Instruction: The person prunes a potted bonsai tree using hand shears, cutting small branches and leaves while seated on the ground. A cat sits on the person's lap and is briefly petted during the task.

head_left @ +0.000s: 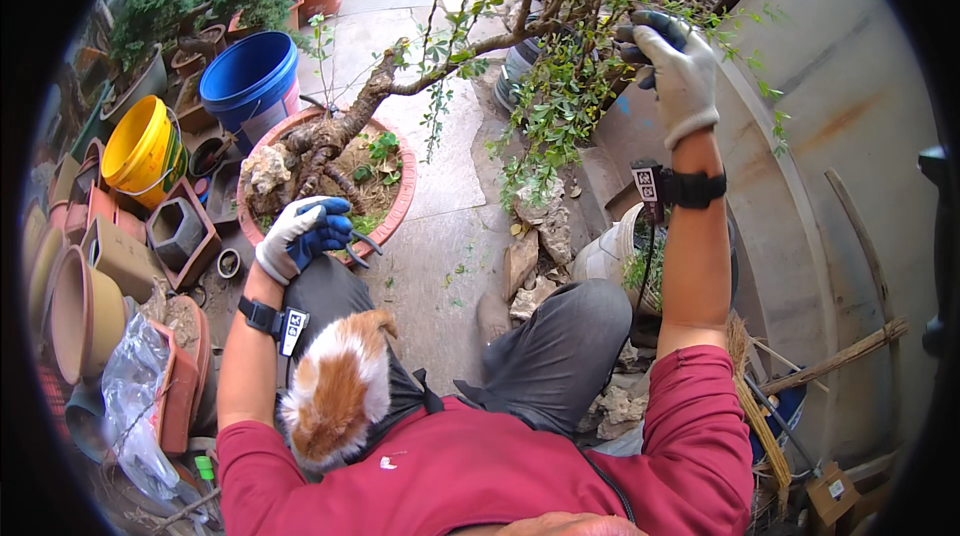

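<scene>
A bonsai-like tree [345,121] with a thick, gnarled trunk leans out of a round terracotta pot [403,186], and its leafy branches [565,101] hang to the right. My left hand [305,236], in a white and blue glove, rests by my knee at the pot's near rim. Its fingers are closed round a dark tool with two curved ends [363,250]; the rest of the tool is hidden. Raised at the right edge of the foliage, my right hand [672,66] wears a white glove with dark fingertips. Those fingers are curled together among the twigs; what they pinch is too small to name.
An orange and white cat [345,386] lies on my left thigh. Left of the pot stand a blue bucket [250,81], a yellow bucket [140,151] and several stacked planters [90,311]. Broken stones [540,246] and a white bucket [605,246] line the right wall [860,86].
</scene>
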Available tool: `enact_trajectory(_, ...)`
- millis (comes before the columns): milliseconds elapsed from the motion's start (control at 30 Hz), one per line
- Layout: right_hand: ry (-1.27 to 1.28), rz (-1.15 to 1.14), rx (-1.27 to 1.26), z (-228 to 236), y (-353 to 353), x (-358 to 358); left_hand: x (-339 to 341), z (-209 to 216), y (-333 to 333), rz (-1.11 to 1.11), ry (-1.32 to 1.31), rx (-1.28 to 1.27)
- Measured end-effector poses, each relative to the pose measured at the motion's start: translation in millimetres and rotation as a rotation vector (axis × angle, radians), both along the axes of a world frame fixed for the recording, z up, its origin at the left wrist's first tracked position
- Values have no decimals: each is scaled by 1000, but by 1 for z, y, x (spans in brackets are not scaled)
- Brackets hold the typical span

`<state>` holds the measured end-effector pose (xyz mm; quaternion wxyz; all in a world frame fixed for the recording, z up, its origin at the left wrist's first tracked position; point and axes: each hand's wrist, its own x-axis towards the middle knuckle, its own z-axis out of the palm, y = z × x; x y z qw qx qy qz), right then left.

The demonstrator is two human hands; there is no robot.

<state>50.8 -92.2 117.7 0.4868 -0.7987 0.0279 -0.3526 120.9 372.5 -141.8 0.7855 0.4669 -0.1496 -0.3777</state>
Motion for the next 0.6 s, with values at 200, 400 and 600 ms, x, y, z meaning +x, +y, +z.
enact_trajectory(200, 162, 189, 263, 0, -22, 26, 1, -1, 0, -29, -7, -42)
enact_trajectory(400, 248, 429, 62, 3, -45, 37, 1, -1, 0, -13, 8, -31)
enact_trajectory(600, 332, 567, 197, 4, -45, 42, 0, -1, 0, -10, 12, -45)
